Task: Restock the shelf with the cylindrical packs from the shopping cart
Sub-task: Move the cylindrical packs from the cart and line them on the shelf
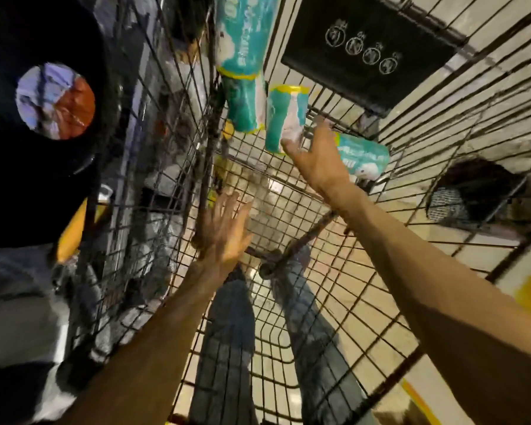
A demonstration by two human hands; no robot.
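Looking straight down into the shopping cart (334, 305), so the packs are all lying in the far end of the wire basket, which is probably why both arms are stretched out like that. Right hand (314, 156) is the one doing the work: fingers spread and a bit curled, thumb tip right up against the lower end of the upright teal pack (284, 118), but I wouldn't say it has hold of it yet, nothing is wrapped around it. Bit of motion blur there, so whether it's actually touching is hard to call. Another teal pack (360, 156) lies on its side just behind that hand, partly hidden by it, and two more packs (242, 75) sit stacked end to end near the left wall of the cart. Left hand (224, 228) is flat and open, palm up-ish, fingers straight, holding nothing, hovering over the basket floor well short of any pack; my guess is it's waiting to grab a second one. Shelf isn't really readable from here.
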